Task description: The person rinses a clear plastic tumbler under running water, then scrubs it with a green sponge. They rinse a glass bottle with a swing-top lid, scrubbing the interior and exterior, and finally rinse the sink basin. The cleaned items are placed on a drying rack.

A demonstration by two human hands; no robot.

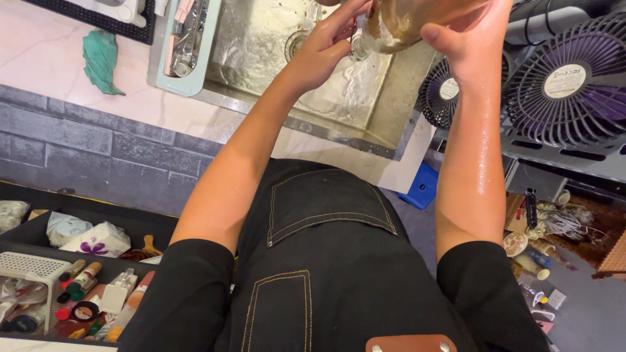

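Pale marble counter (59,52) runs along a grey brick-patterned front, and set into it is a steel sink (274,52) full of soapy water, directly ahead of me and below my raised arms. I am looking down past my black apron (319,261).

Both my hands meet over the sink at the top edge of the view. My right hand (473,39) is curled around a clear glass vessel (398,23) with brownish residue inside, gripping it from the right side; my forearm is wet. My left hand (329,42) is at the vessel's lower left end, fingers bent against it, where something small and glassy (357,47) shows; I cannot tell exactly what it pinches. The vessel lies tilted, its long axis running from upper right down to lower left, with the low end toward my left hand. Its top is cut off by the frame.

To the left, a teal cloth (101,62) lies on the counter beside a pale green tray of utensils (186,45). To the right stand two purple-bladed fans (567,81). Lower left, a black bin (78,287) holds small bottles and packets.
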